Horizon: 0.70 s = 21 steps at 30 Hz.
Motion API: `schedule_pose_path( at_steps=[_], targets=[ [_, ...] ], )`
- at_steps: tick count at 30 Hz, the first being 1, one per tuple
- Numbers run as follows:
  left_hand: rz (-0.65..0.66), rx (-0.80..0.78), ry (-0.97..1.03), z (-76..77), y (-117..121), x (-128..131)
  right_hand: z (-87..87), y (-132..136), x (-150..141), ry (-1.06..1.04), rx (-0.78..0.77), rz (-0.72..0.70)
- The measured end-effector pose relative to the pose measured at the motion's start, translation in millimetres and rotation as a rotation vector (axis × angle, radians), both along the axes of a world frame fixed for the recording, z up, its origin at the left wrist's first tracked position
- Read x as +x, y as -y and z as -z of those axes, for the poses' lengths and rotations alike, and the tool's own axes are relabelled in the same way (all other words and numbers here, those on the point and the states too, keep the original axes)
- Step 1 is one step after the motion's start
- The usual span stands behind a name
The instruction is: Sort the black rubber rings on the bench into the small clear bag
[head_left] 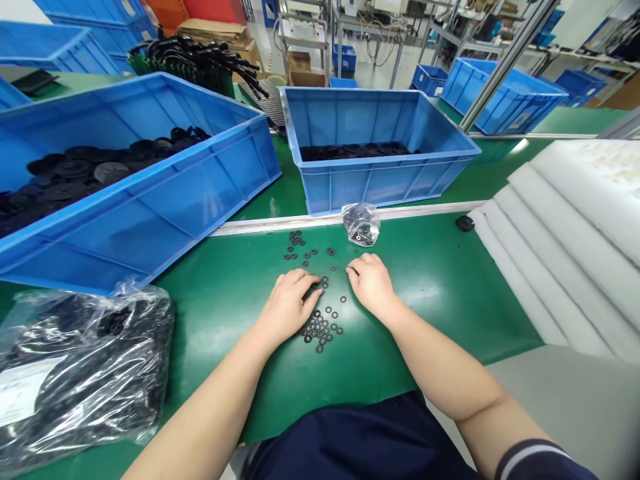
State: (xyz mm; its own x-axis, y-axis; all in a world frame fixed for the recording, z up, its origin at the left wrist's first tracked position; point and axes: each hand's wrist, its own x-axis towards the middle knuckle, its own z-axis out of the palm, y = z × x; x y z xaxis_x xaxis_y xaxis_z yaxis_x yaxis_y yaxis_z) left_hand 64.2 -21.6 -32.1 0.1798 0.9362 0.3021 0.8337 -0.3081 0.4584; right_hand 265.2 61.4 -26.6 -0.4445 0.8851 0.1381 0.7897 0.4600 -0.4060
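Black rings [317, 327] lie just beside the left hand [290, 303], whose thumb and forefinger stand apart, while the right hand [371, 283] curls its thumb and forefinger close together, whether on a ring being too small to tell. Each ring is small and round, its open centre showing the green tabletop [440, 280]; some crowd in a cluster, others lie singly between the hands or scattered beyond them. Farther out sit a clear plastic bag [361, 227] and a blue bin [380, 183] holding dark pieces.
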Motion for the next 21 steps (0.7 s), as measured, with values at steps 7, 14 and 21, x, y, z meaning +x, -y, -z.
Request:
schedule_pose_path(
  at_steps=[7, 14, 21],
  targets=[
    [0.047, -0.039, -0.066, -0.2, 3.4, -1.5, 0.5, -1.7, 9.7, -0.162, -0.073, -0.052],
    [0.019, 0.041, 0.061, -0.6, 0.8, -15.0, 1.8, 0.6, 2.6, -0.074, -0.032, -0.117],
    [-0.052, 0.119, 0.197, 2.9, -5.2, -20.2, 8.5, 9.5, -24.9, -0.155, 0.025, -0.286]
  ],
)
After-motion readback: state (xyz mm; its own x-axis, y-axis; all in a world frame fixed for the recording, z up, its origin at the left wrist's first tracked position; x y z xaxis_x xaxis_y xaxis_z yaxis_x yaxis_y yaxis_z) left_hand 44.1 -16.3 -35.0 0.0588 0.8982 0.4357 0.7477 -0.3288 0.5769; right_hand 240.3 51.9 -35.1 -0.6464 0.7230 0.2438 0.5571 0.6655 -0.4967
